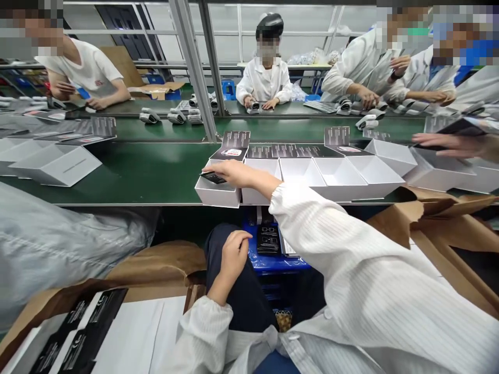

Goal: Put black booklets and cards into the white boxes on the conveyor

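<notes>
Reaching: right hand (234, 174) stretches to the conveyor's (128, 176) near edge, fingers pinching a dark card (213, 178) flat over the leftmost white box (218, 193), low enough to drop in.
Row: open boxes (335, 176) touch side by side along that edge, within arm's reach.
Resting: left hand (234, 254) loosely curled on the lap, holding nothing.
Supply: black leaflets (78, 332) in the carton at lower left.
</notes>
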The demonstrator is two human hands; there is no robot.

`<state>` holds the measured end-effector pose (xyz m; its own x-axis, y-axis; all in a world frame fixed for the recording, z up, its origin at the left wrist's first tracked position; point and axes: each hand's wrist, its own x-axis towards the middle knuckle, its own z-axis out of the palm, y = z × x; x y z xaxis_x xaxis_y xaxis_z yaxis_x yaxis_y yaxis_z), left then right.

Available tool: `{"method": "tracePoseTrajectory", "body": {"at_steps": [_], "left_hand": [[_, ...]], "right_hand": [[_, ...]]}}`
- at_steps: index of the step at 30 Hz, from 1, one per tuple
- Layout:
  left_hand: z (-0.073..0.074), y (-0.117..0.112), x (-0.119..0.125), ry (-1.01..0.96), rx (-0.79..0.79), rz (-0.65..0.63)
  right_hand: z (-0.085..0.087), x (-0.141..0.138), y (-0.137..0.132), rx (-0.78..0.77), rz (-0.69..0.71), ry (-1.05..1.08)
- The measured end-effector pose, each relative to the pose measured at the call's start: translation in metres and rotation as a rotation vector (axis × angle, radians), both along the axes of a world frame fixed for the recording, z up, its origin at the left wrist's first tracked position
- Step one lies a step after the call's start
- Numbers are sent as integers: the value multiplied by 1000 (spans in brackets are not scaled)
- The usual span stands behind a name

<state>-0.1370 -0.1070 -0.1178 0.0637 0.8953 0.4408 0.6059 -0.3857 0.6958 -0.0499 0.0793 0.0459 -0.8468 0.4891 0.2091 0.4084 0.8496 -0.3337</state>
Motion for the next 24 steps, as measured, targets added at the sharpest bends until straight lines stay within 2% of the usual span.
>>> {"method": "tracePoseTrajectory", "body": {"at_steps": [2, 4, 6, 7, 9, 11, 14, 16, 19, 24], "left_hand": [[2, 2, 2, 95, -33, -48], [2, 3, 6, 275, -89, -113], [-2, 5, 13, 524, -149, -186], [-5, 6, 17, 636, -175, -227], [-16, 11, 26, 788, -232, -311], [-29, 16, 36, 870, -292, -379], [-42, 23, 49, 898, -326, -399], [-43, 26, 53, 896, -312, -387], [-36, 24, 55, 895, -284, -369], [-16, 11, 41, 849, -191, -323]], "right_hand": [[10, 5, -11, 34, -27, -80], [16, 29, -36, 115, -46, -14], [11, 67, -71, 168, -70, 134], [2, 88, -91, 163, -98, 171], [-30, 129, -128, 110, -210, 101], [-76, 161, -156, 51, -374, -128], [-143, 186, -179, 47, -507, -424], [-169, 191, -184, 78, -501, -466], [-178, 191, -184, 45, -474, -473], [-168, 199, -173, -46, -513, -448]]}}
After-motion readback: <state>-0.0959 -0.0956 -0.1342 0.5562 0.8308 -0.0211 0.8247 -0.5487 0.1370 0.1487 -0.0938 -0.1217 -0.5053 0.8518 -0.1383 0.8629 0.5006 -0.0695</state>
